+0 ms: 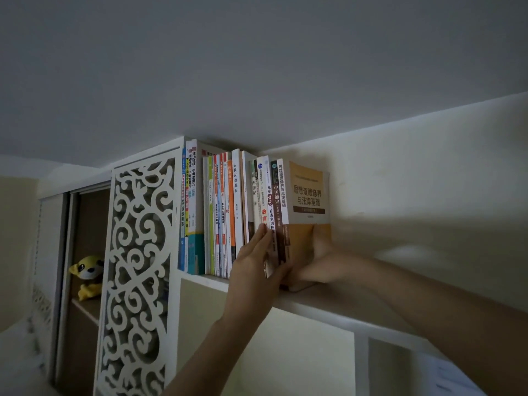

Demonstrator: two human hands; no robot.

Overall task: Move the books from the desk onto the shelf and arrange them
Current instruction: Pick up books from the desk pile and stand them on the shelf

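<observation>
A row of several upright books (223, 212) stands on a high white shelf (328, 305) just under the ceiling. At the row's right end is an orange-and-cream book (307, 192) with its cover facing me. My right hand (320, 261) grips its lower cover, thumb pointing up along it. My left hand (254, 264) lies flat, fingers together, against the spines of the books just left of it, near a brown-spined book (276, 201). The bottoms of those books are hidden behind my hands.
A white carved lattice panel (137, 270) stands at the row's left end. Behind it is an open cabinet with a yellow plush toy (87, 277) on a shelf. The wall runs right of the books. White cabinet faces (285, 350) sit below the shelf.
</observation>
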